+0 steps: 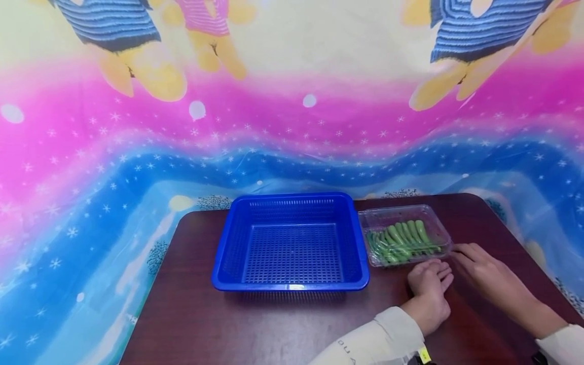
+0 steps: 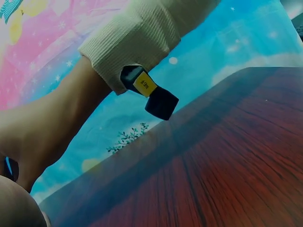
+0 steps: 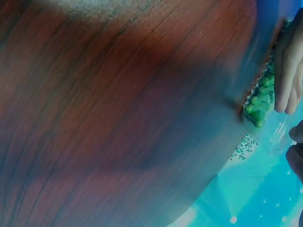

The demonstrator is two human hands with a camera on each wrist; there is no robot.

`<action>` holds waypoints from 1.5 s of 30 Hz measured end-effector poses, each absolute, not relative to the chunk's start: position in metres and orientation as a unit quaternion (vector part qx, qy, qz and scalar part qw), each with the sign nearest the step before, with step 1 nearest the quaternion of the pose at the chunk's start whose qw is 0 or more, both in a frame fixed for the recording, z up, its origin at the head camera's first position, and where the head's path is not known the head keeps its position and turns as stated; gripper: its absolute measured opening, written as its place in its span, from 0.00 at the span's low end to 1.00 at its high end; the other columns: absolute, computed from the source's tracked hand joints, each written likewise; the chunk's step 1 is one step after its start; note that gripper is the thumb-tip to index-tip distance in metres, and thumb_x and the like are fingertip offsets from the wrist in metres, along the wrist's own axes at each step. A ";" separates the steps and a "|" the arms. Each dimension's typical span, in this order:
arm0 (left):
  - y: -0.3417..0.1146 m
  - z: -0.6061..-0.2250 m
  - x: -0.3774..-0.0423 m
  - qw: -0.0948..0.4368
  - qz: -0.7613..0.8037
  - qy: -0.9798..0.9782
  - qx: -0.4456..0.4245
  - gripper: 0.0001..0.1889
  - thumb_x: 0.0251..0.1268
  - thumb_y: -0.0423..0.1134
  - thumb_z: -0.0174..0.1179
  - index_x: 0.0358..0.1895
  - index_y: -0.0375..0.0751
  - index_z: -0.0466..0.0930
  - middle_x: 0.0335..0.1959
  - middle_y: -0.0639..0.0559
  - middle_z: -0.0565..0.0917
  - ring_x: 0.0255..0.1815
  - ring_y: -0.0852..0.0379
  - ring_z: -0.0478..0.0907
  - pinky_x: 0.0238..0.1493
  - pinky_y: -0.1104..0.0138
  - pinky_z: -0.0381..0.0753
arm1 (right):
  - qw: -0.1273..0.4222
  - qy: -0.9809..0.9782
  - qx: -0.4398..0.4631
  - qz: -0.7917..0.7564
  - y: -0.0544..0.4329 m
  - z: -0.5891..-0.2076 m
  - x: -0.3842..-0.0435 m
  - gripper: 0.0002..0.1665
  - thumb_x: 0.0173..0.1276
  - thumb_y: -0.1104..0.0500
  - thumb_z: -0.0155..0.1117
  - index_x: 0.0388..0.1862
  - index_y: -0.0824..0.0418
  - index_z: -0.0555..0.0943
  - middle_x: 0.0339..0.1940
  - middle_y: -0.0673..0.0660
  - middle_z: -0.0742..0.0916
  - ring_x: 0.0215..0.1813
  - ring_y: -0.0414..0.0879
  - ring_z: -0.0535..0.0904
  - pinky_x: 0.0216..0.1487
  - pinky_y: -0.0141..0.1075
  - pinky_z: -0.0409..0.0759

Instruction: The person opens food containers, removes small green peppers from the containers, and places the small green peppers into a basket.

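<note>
A clear plastic box holding several slender green vegetables sits on the table, right of the blue basket. My right hand is at the box's front right corner, its thumb and forefinger pinching the rim. The left hand is close against the box's front edge with loosely bent fingers; whether it touches the plastic is hard to tell. In the right wrist view, the left hand's fingers hang beside the green vegetables, and the right fingertips show at the frame's edge.
A blue perforated basket stands on the dark wooden table, nearly touching the box's left side. Behind the table hangs a colourful printed cloth. The wrists carry dark straps, one with a yellow label.
</note>
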State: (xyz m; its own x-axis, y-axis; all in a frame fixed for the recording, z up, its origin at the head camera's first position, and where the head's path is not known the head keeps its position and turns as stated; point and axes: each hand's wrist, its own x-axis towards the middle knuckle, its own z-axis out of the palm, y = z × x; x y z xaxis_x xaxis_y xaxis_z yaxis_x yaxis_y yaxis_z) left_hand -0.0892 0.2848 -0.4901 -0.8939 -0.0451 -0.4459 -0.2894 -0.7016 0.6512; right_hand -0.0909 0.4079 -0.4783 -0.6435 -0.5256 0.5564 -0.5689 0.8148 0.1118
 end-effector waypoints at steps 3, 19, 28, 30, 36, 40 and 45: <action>0.288 -0.490 -0.090 0.058 0.898 0.374 -0.223 0.03 0.61 0.24 0.57 0.35 0.28 0.80 0.30 0.39 0.86 0.34 0.46 0.86 0.42 0.48 0.92 | 0.297 -0.907 0.298 0.026 0.408 -0.480 -0.092 0.42 0.88 0.46 0.25 0.46 0.72 0.84 0.47 0.63 0.85 0.52 0.55 0.79 0.66 0.21 0.61; 0.306 -0.495 -0.093 0.056 0.918 0.324 -0.221 0.05 0.59 0.24 0.58 0.28 0.35 0.78 0.27 0.47 0.82 0.29 0.54 0.81 0.31 0.66 0.86 | 0.280 -0.916 0.286 -0.024 0.402 -0.479 -0.094 0.21 0.82 0.69 0.40 0.41 0.73 0.83 0.44 0.64 0.82 0.48 0.55 0.78 0.37 0.50 0.87; 0.314 -0.500 -0.093 0.042 0.933 0.281 -0.222 0.08 0.60 0.24 0.59 0.25 0.39 0.77 0.27 0.49 0.84 0.30 0.56 0.82 0.33 0.69 0.84 | 0.288 -0.905 0.309 -0.050 0.400 -0.478 -0.095 0.40 0.86 0.59 0.16 0.35 0.71 0.80 0.40 0.61 0.80 0.43 0.50 0.76 0.31 0.43 0.82; 0.316 -0.502 -0.091 0.030 0.936 0.271 -0.224 0.07 0.59 0.24 0.59 0.26 0.36 0.79 0.27 0.49 0.84 0.30 0.56 0.82 0.33 0.70 0.84 | 0.293 -0.898 0.322 -0.066 0.399 -0.477 -0.096 0.38 0.86 0.62 0.18 0.34 0.71 0.80 0.38 0.61 0.79 0.41 0.50 0.75 0.29 0.42 0.80; 0.322 -0.504 -0.092 -0.006 0.945 0.238 -0.226 0.11 0.54 0.22 0.58 0.20 0.38 0.74 0.24 0.51 0.80 0.28 0.58 0.79 0.32 0.71 0.83 | 0.297 -0.887 0.342 -0.090 0.399 -0.475 -0.097 0.37 0.85 0.67 0.18 0.31 0.72 0.79 0.35 0.61 0.78 0.37 0.50 0.73 0.28 0.41 0.77; 0.324 -0.503 -0.094 -0.021 0.940 0.247 -0.233 0.16 0.50 0.20 0.57 0.17 0.43 0.66 0.20 0.55 0.74 0.23 0.60 0.73 0.29 0.72 0.79 | 0.291 -0.890 0.342 -0.081 0.399 -0.474 -0.098 0.37 0.85 0.65 0.17 0.31 0.70 0.77 0.35 0.60 0.77 0.37 0.48 0.73 0.26 0.40 0.76; 0.327 -0.504 -0.093 -0.026 0.931 0.269 -0.246 0.13 0.48 0.20 0.58 0.21 0.43 0.70 0.22 0.53 0.77 0.24 0.59 0.75 0.28 0.71 0.78 | 0.270 -0.901 0.336 -0.054 0.400 -0.472 -0.097 0.38 0.86 0.58 0.17 0.32 0.67 0.77 0.35 0.57 0.77 0.37 0.45 0.72 0.22 0.36 0.74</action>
